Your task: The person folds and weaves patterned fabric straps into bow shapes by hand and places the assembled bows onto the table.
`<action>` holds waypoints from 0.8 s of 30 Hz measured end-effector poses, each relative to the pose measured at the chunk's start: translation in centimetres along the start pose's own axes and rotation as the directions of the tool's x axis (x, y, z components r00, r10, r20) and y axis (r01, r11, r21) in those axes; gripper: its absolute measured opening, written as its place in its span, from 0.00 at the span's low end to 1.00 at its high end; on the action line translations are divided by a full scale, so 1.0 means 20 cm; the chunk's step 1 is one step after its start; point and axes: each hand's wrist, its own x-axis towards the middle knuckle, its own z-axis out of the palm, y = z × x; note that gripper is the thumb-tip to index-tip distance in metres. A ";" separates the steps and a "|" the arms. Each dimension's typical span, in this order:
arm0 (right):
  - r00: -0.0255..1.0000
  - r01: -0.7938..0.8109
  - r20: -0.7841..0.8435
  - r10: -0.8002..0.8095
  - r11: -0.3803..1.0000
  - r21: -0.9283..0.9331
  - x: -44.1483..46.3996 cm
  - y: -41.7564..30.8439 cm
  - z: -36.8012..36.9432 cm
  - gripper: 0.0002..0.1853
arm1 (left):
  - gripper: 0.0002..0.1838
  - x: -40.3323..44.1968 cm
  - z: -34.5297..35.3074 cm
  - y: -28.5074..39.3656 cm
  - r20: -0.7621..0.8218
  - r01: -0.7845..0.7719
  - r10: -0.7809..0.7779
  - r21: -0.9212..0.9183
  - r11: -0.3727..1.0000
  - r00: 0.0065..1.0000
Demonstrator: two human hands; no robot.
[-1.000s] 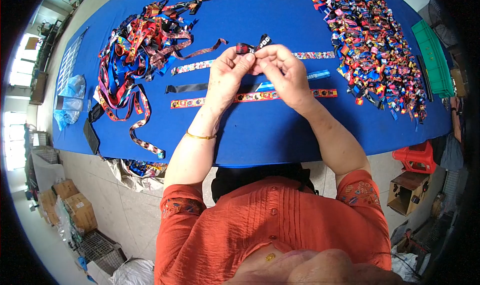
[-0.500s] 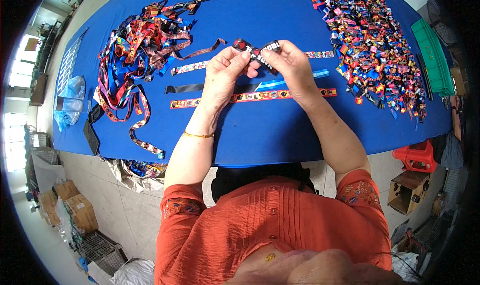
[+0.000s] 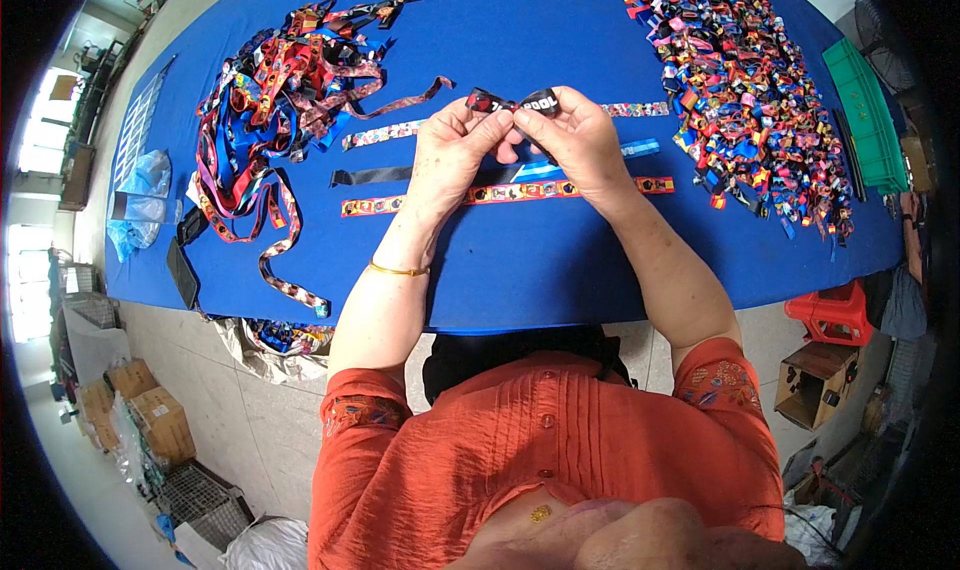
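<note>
A black printed ribbon (image 3: 541, 101) with white letters and a red mark is looped into a bow shape. My left hand (image 3: 452, 150) pinches its left loop near the middle, and my right hand (image 3: 580, 140) grips the right loop, thumbs almost meeting at the centre. Part of the ribbon is hidden behind the fingers. Under the hands, three ribbon strips lie stretched across the table: a white patterned strip (image 3: 385, 135), a black-and-blue strip (image 3: 370, 176) and a red-and-yellow strip (image 3: 525, 191).
On the blue-covered table (image 3: 520, 270), a tangled heap of ribbons (image 3: 285, 80) lies left and a broad pile of small colourful ribbon pieces (image 3: 735, 90) lies right. A green crate (image 3: 865, 115) stands at the right edge. A red stool (image 3: 832, 315) is on the floor.
My hands have drawn the ribbon's crossing tighter at the middle, and the two loops now sit more level, like a bow. My thumbs have come closer together.
</note>
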 end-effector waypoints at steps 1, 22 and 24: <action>1.000 -0.027 0.003 0.027 0.999 -0.021 0.00 0.00 -0.01 0.07 | 0.08 0.00 0.00 0.00 -0.001 0.023 -0.023 0.011 1.000 1.000; 0.995 -0.028 -0.098 0.033 0.998 0.055 0.03 0.00 -0.06 0.05 | 0.11 0.00 0.03 0.04 0.101 0.078 -0.060 -0.185 0.980 0.993; 0.998 -0.047 -0.044 0.050 0.997 0.063 0.02 0.02 -0.04 0.05 | 0.10 0.01 -0.01 0.01 0.062 0.082 -0.074 -0.141 0.987 0.995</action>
